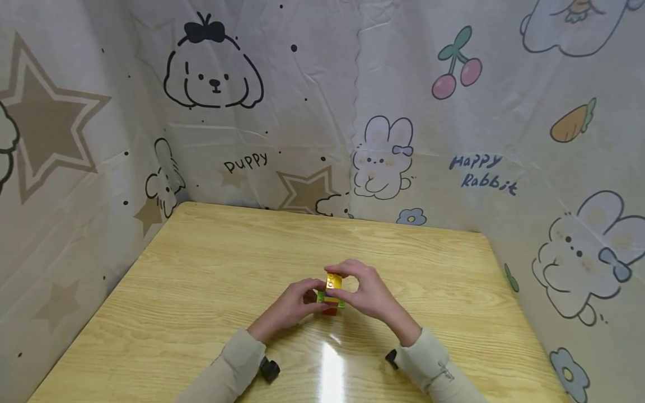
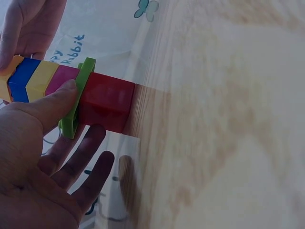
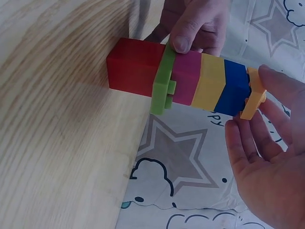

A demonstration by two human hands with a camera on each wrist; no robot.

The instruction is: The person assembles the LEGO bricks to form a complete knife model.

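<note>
A tower of toy building bricks stands upright on the table. From the bottom up it has a red brick (image 3: 136, 65), a wider green plate (image 3: 162, 88), a magenta brick (image 3: 186, 78), a yellow brick (image 3: 208, 82) and a blue brick (image 3: 233, 88). An orange-yellow plate (image 3: 254, 93) sits slightly tilted at the blue brick's top; whether it is fully seated I cannot tell. My left hand (image 1: 296, 305) holds the tower around the green plate and magenta brick, thumb on one side. Between thumb and fingers, my right hand (image 1: 370, 290) pinches the orange-yellow plate.
The wooden table (image 1: 227, 246) spreads around the tower. Cloth with printed animals (image 1: 383, 159) hangs behind it and at both sides. Black pieces (image 1: 269, 369) stick out beneath both sleeve cuffs.
</note>
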